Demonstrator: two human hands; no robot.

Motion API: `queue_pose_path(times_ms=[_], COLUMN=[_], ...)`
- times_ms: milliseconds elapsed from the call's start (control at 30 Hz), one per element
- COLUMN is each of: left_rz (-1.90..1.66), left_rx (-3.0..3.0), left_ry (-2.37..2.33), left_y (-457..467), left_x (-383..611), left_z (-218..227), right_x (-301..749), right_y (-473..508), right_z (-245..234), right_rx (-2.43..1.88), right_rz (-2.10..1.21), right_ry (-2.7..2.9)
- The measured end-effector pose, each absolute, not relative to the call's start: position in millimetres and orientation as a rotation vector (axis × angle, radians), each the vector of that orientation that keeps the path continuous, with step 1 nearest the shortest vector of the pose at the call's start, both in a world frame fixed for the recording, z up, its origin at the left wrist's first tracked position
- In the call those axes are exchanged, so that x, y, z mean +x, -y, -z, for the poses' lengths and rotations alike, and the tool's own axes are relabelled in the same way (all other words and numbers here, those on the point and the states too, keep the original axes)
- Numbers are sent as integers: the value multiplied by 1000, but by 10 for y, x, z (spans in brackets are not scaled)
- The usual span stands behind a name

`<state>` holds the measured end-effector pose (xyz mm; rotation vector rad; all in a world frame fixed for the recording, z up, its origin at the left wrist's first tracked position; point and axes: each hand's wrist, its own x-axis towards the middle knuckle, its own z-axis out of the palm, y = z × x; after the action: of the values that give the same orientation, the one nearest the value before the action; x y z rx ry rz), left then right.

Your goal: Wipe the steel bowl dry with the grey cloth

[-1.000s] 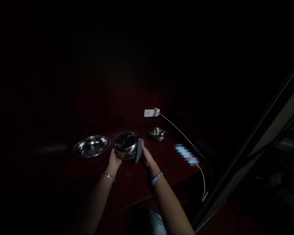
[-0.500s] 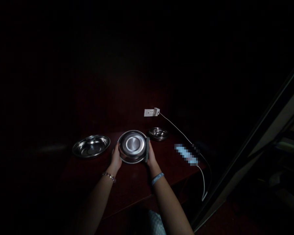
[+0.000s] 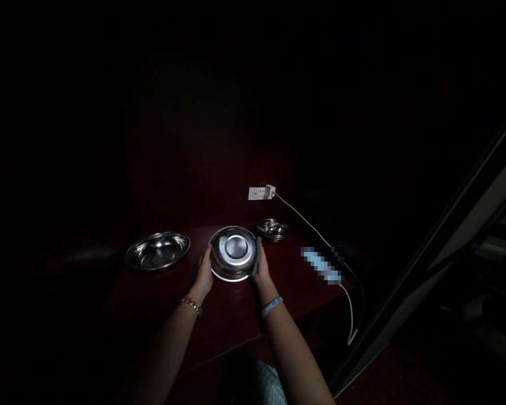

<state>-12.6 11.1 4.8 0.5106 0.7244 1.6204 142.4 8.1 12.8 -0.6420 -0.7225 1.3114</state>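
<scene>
A shiny stainless steel bowl (image 3: 236, 253) is held up over the table with its round underside facing me. Its left rim lies in the grip of my left hand (image 3: 203, 273), which wears a beaded bracelet at the wrist. On the opposite side my right hand (image 3: 262, 270), with a light blue wristband, presses a folded grey-green cloth (image 3: 257, 256) against the rim. To the left a wider steel dish (image 3: 158, 252) rests on the table, open side up. Behind the held bowl, at right, sits a small stack of steel bowls (image 3: 273, 229).
The dark red table (image 3: 231, 312) stands against a wall with a white socket (image 3: 257, 193) and plugged-in charger (image 3: 270, 192). A white cable (image 3: 306, 220) runs down to the right, near a blurred-out bluish object (image 3: 321, 265). A slanted frame edge (image 3: 405, 292) borders the right.
Both hands have tilted the bowl and shifted it slightly right, so its underside now leans more to the right. The cloth stays at its right rim. Nothing else has moved.
</scene>
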Motion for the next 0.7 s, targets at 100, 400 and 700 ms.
queue_pose_path(times_ms=[100, 400, 700], left_rz=[-1652, -1693, -1693], left_rx=[535, 665, 671], left_ry=[-765, -788, -811], left_y=[-102, -120, -144], left_x=[-125, -136, -150], left_z=[-55, -19, 4], right_x=[1419, 1399, 1408], right_y=[-81, -74, -81], right_z=[-127, -156, -146], right_rx=[-641, -549, -551], right_rz=[-1305, -1338, -1356], right_ry=[688, 574, 570])
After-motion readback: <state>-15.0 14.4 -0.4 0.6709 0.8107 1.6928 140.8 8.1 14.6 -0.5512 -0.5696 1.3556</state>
